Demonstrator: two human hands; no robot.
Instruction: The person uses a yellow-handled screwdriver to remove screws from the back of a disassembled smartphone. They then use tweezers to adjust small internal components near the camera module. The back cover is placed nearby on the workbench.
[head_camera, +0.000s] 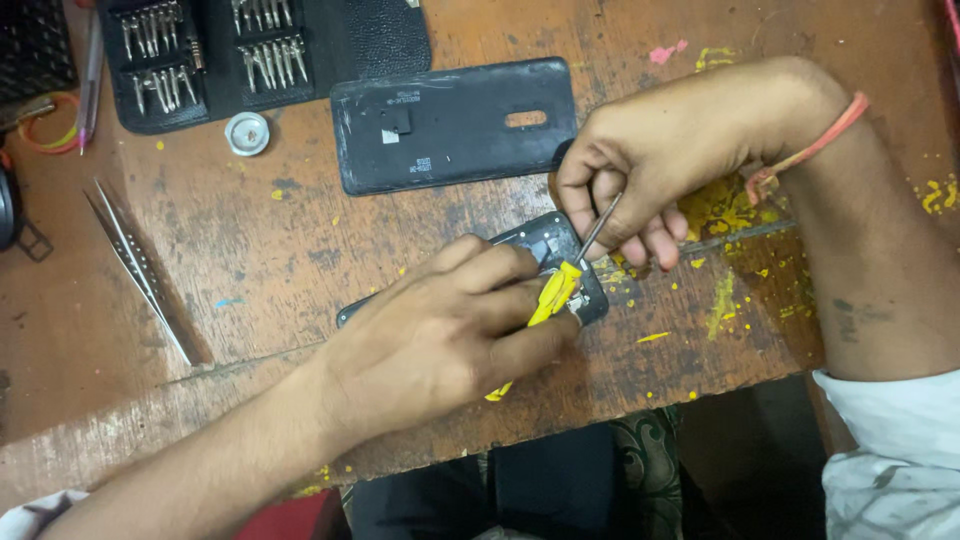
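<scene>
The left hand (450, 330) is pinning the opened phone (560, 255) and yellow pry tool (553, 292); the right hand (640, 170) is pinching a thin metal tool (598, 228), best kept steady and upright.

Your left hand (450, 320) lies palm down, forearm running in from the near-left corner of the bench, fingers (500, 268) curled and pressed flat. Your right hand (640, 160) comes in from the right edge (a cord circles the wrist), fingertips (605, 215) pinched together, pointing down.
</scene>
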